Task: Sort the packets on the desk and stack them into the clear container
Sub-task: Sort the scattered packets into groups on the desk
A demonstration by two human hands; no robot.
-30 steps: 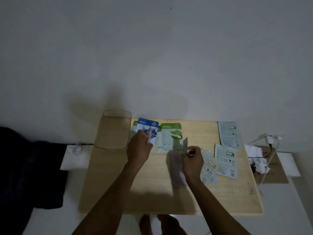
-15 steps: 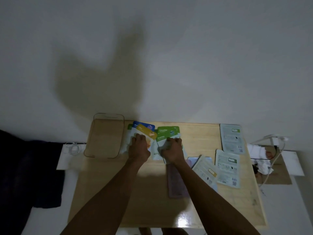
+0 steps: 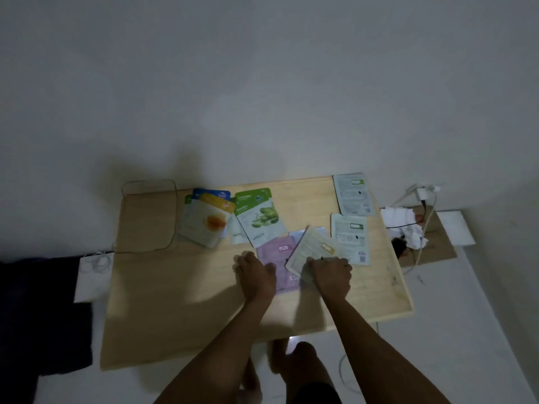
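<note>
The clear container [image 3: 149, 182] stands on the wooden desk [image 3: 180, 298] at its far left corner. Beside it lies a small pile topped by an orange packet [image 3: 209, 223], with a blue packet [image 3: 214, 193] under it. To their right are green packets [image 3: 258, 218]. My left hand [image 3: 255, 277] curls over the left edge of a pink packet [image 3: 277, 249]. My right hand [image 3: 331, 276] grips the near end of a cream packet [image 3: 313, 247] that overlaps the pink one. Two grey-white packets [image 3: 353, 197] [image 3: 350, 234] lie face down at the right.
Crumpled white paper [image 3: 404, 227], a charger and cables [image 3: 423, 196] sit on cardboard right of the desk. Dark cloth [image 3: 43, 310] and white earphones [image 3: 97, 261] lie to the left. My feet [image 3: 291, 360] show below the desk's near edge.
Both hands pulled back from the far piles near the container toward me and to the right. They now rest on the pink and cream packets at mid desk.
</note>
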